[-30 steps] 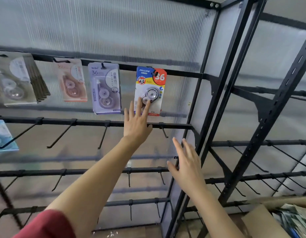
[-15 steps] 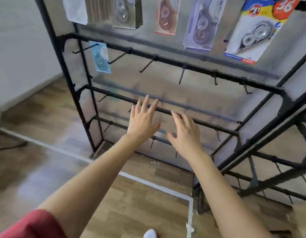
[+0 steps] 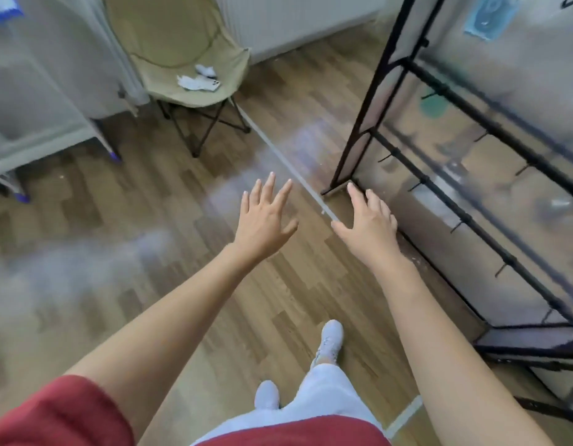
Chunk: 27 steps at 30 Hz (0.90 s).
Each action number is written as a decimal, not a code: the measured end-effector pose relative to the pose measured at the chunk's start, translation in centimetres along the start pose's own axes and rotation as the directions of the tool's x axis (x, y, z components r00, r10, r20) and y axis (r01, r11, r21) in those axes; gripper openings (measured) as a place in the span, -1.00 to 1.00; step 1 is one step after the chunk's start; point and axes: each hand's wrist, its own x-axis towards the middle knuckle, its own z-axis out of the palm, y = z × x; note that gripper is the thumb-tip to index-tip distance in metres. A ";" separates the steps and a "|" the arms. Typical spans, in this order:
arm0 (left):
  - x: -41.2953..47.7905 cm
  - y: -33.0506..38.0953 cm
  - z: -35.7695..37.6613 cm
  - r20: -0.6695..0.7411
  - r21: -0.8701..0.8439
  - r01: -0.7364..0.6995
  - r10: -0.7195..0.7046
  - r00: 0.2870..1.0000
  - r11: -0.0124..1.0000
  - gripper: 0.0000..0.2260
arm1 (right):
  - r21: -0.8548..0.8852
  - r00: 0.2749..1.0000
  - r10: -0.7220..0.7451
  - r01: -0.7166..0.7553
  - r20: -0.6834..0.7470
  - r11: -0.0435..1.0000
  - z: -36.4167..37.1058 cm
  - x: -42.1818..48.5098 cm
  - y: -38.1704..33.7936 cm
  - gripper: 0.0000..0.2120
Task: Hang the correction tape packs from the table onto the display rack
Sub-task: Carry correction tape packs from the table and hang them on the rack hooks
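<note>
Here both hands reach out over the floor [image 3: 143, 194], palms down. The left hand [image 3: 262, 220] has its fingers [image 3: 269, 185] spread wide and straight and holds nothing. The right hand [image 3: 368, 223], just beside it, has its fingers straight and a little closer together, and it too holds nothing. Neither hand touches the rack [image 3: 373, 98], though the right one is near the foot of its front post.

The rack stands along the right side, a black frame with a cloudy panel behind its bars. One blue pack [image 3: 486, 17] hangs high on it, at the upper right edge of the view, blurred so that its print cannot be read. The hooks [image 3: 418, 185] on the lower bars carry nothing. A green shape shows through the panel, too blurred to name.

At the upper left a table [image 3: 37, 91] with a pale cover stands on legs with blue feet; what lies on it is out of view. Next to it is a beige folding chair [image 3: 182, 46], and in its seat lie a white phone [image 3: 209, 85] and some crumpled white bits. A white tape line [image 3: 278, 152] runs across the wooden floor from the chair towards the hands. Two pale shoes [image 3: 331, 336] stand below
</note>
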 end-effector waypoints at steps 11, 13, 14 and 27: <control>-3.8 -21.2 -6.1 -0.155 -0.105 0.435 -0.446 0.881 0.894 -0.39 | -0.093 0.911 -0.357 0.382 0.205 0.920 9.8 5.6 -21.2 -0.31; -2.9 -24.8 -7.8 -0.186 -0.109 0.479 -0.492 0.851 0.871 -0.39 | -0.101 0.882 -0.417 0.445 0.218 0.890 10.9 7.5 -25.4 -0.32; -2.3 -26.6 -8.7 -0.197 -0.107 0.500 -0.512 0.836 0.859 -0.39 | -0.108 0.868 -0.443 0.474 0.224 0.874 11.4 8.6 -27.6 -0.32; 4.5 -49.8 -21.5 -0.299 -0.195 0.712 -0.733 0.611 0.674 -0.39 | -0.088 0.681 -0.676 0.720 0.280 0.689 16.3 20.6 -55.6 -0.34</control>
